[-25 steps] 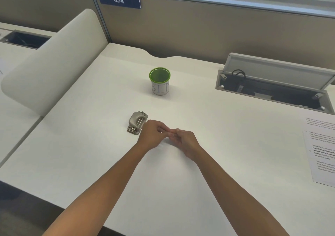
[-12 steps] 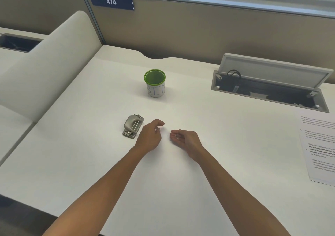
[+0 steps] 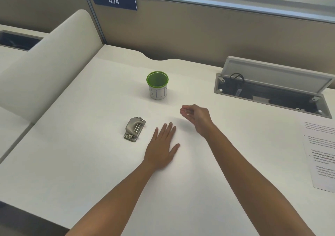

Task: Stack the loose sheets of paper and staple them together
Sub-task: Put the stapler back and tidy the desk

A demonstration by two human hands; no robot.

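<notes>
white printed paper sheets (image 3: 321,154) lie at desk's far right edge, thin, floppy, likely best slid by an edge; small grey metal stapler (image 3: 135,131) near flat, open left hand (image 3: 162,146); right hand (image 3: 196,117) loosely cupped, apparently empty.

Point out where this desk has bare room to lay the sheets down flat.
Bare desk runs left of the stapler to the divider, and along the near edge under both forearms. More lies between the right hand and the printed sheets. Tightest is the middle: stapler, left hand and green-rimmed cup.
</notes>
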